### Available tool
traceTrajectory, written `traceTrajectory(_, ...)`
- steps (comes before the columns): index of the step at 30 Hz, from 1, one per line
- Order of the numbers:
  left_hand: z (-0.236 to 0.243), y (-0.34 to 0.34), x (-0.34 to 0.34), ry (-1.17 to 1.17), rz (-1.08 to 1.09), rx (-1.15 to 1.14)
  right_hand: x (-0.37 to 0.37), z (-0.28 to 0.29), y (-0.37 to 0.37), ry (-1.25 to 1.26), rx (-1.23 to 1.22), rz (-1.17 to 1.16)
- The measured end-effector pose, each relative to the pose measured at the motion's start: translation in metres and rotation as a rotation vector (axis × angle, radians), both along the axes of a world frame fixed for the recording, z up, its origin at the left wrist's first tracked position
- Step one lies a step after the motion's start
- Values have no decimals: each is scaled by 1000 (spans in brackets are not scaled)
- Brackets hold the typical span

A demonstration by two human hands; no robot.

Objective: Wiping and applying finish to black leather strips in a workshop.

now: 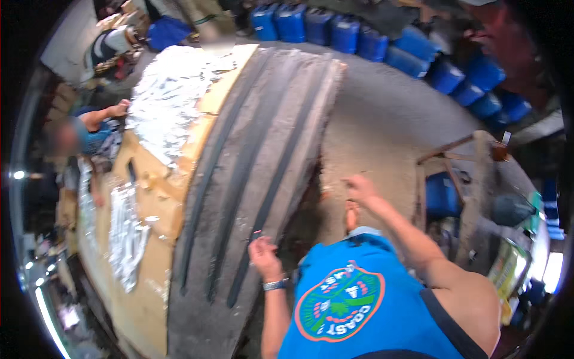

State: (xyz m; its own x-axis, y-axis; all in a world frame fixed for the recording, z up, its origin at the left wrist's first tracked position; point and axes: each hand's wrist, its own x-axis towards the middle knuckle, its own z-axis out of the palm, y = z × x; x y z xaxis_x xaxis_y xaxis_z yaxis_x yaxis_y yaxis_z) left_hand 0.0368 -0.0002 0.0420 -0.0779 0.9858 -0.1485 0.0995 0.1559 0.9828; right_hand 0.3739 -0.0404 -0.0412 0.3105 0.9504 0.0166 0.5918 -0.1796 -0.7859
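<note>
My left hand (265,257), a watch on its wrist, is at the near right edge of a long grey slab-like table (257,137). Its fingers are curled together around something small, with a pinkish tip showing; I cannot make out what it is. The nearest of three long dark strips (281,167) running along the table lies just beside these fingers. Out to the right, my right hand (362,190) hangs over the floor, away from the table. Its fingers look loosely apart and nothing shows in them, though they are a little blurred.
Brown cardboard (158,206) adjoins the table's left side, bearing a heap of shiny silvery pieces (164,102) and a smaller pile (127,233). Another person (95,128) reaches toward the heap. Blue jerrycans (345,33) line the back; a wooden frame (478,173) stands right.
</note>
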Motion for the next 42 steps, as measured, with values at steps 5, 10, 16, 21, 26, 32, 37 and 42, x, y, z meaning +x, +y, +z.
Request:
traceTrajectory(5, -7, -18, 82, -55, -38, -157, 74, 21, 20, 29, -22, -91)
traceTrajectory(10, -14, -12, 127, -20, -37, -169, 126, 12, 29, 225, -156, -187)
traceTrajectory(16, -11, 6, 136, -78, 76, -94, 187, -28, 86, 369, -131, -194)
traceTrajectory(21, -17, 31, 146, -88, 187, -103, 222, -36, 173, 762, -276, -335)
traceTrajectory(26, -6, 65, 176, -133, 223, -18, 262, -14, 234, 858, -240, -434)
traceTrajectory(32, -12, 84, 184, -85, 313, 19, 256, -19, 276, 981, -200, -366)
traceTrajectory(37, -7, 78, 203, -76, 498, -31, 274, -99, 267, 824, -197, -161)
traceTrajectory(42, -18, 57, 249, -35, 712, -110, 262, -70, 223, 393, -305, 306)
